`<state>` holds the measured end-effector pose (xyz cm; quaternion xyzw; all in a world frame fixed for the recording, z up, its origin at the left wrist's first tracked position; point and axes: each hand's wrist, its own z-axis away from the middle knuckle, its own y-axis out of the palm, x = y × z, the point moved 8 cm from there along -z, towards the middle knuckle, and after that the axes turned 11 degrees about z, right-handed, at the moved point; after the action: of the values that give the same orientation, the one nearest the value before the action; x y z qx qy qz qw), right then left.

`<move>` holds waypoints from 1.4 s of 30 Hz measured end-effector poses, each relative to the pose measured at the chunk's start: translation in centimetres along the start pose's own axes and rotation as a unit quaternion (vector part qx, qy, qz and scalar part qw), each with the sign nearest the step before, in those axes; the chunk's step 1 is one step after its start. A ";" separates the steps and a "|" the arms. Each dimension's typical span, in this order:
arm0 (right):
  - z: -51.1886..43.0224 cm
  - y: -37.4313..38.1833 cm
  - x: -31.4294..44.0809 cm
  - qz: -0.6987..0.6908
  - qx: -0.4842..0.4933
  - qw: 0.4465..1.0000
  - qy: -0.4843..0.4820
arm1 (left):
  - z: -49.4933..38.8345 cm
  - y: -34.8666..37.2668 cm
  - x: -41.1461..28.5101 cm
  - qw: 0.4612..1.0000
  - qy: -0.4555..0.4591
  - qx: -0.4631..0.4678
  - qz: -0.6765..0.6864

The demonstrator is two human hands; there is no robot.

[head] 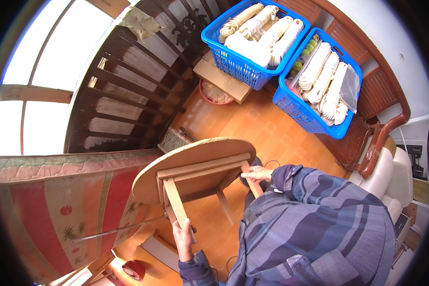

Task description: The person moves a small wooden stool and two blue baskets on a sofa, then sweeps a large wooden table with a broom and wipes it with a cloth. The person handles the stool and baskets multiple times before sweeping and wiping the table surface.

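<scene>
A small round wooden table [196,161] is tipped on its side before me, its underside frame and legs facing me. My left hand [183,237] grips the lower end of one wooden leg [177,200]. Around the upper part of another leg [254,186], near the frame, my right hand [257,174] is closed. A further leg [225,206] slants down behind, over the wood-look floor [271,125]. Part of the right-hand leg is hidden by my sleeve and body.
Blue plastic baskets [236,66] [304,114] hold bundles of white rope [321,71]. A striped mattress [57,214] stands at the left by a dark slatted wooden frame [128,85]. A cardboard box [221,80] sits over a red basin [214,96]. A reddish wooden bench [343,143] is at the right.
</scene>
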<state>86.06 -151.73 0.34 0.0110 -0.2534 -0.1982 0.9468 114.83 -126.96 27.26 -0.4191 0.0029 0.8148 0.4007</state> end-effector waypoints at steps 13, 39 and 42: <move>1.9 0.9 -9.8 -0.077 0.020 0.989 0.128 | -1.9 6.8 -2.4 0.997 0.047 0.064 0.004; 13.3 -3.9 16.5 -0.157 -0.263 0.915 -0.264 | 9.4 -4.2 -18.1 0.962 0.250 0.040 0.104; 18.9 -5.3 22.3 -0.119 -0.305 0.890 -0.317 | 12.6 -5.4 -21.2 0.941 0.308 0.029 0.136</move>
<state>92.64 -163.60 26.82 -0.3115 -0.4638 -0.3694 0.7426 116.79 -132.76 51.72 -0.6332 0.2068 0.6923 0.2777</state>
